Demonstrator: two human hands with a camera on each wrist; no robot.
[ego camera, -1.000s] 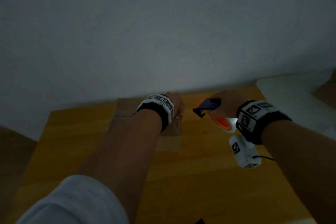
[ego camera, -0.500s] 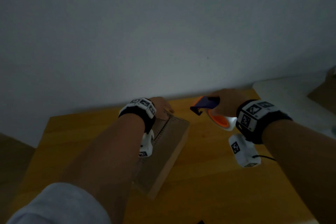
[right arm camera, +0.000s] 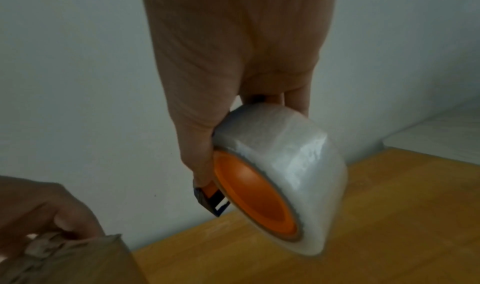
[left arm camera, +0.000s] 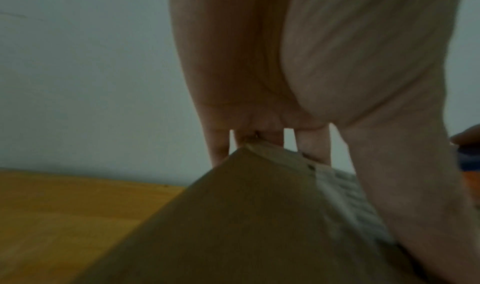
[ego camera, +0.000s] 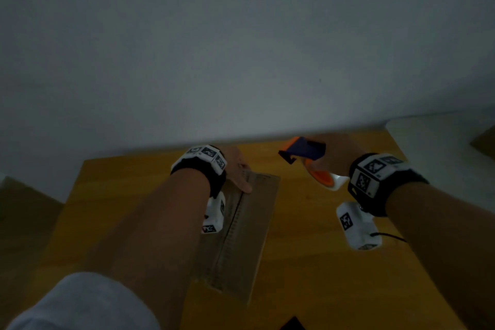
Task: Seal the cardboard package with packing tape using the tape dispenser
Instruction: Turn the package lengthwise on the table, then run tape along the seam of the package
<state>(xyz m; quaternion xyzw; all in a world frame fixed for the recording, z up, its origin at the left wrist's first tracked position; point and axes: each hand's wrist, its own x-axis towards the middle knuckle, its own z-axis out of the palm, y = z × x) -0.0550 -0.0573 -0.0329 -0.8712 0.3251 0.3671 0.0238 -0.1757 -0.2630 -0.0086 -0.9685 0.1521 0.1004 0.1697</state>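
Observation:
A long brown cardboard package lies on the wooden table, its length running away from me, with a seam down its top. My left hand grips its far end, fingers curled over the edge and thumb along the top. The same package corner shows in the right wrist view. To the right, my right hand holds the tape dispenser above the table. It is orange and dark blue and carries a roll of clear tape. The dispenser is apart from the package.
A grey wall rises just behind the table's far edge. A white surface adjoins the table at the right. A small dark object pokes in at the bottom edge. Bare tabletop lies right of the package.
My left hand has turned the package from crosswise to lengthwise and drawn it nearer, shifting its grip to the far end. The right hand has kept the dispenser almost still.

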